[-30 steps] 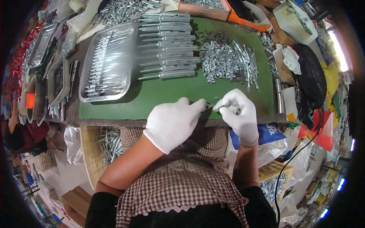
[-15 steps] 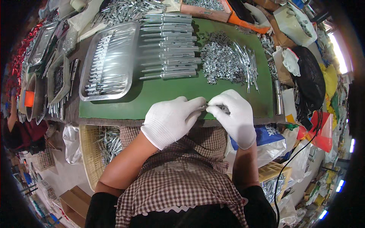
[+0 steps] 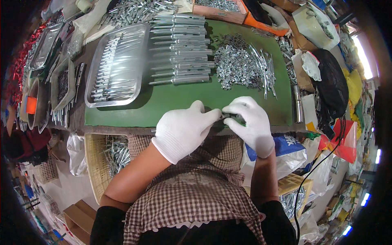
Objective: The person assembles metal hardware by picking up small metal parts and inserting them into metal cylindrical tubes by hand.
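Both my hands wear white gloves and meet at the near edge of the green mat (image 3: 179, 100). My left hand (image 3: 181, 130) and my right hand (image 3: 251, 122) pinch a small metal part (image 3: 227, 116) between their fingertips; most of the part is hidden by the gloves. Beyond them lies a heap of small metal pieces (image 3: 234, 67) with thin rods (image 3: 265, 69) beside it. A row of long metal tubes (image 3: 179, 49) lies in the middle of the mat.
A steel tray (image 3: 96, 87) with several metal rods sits at the left of the mat. More trays and bins (image 3: 57, 77) crowd the left edge. A yellow basket (image 3: 98, 163) of parts stands below the table, bags and a black cloth (image 3: 330, 90) on the right.
My two hands have drawn closer together and shifted slightly left along the mat's near edge, fingertips now joined on the small part.
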Demonstrator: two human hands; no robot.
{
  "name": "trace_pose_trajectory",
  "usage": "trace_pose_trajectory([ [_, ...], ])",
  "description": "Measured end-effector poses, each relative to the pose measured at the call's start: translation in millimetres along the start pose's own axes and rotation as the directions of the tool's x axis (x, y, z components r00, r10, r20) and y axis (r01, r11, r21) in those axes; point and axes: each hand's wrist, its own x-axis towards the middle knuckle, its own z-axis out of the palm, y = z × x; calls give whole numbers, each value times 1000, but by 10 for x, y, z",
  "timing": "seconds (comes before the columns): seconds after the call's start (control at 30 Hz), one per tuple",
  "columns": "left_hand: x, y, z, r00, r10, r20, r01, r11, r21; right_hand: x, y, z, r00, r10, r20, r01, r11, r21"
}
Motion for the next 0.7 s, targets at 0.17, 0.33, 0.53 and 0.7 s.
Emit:
trace_pose_trajectory([
  [0.17,17,47,88,998,-16,-61,19,998,57,49,155,-83,961,-121,-249,107,992,-70],
  [0.33,45,75,87,996,-29,-87,36,996,77,119,211,14,985,-73,-158,40,979,-199],
  [0.53,39,65,93,997,-49,-56,53,995,83,105,158,-1,990,-60,-124,37,984,-175],
  [0.7,30,68,53,998,-68,7,67,993,100,153,97,-26,982,-147,-115,134,984,-114],
])
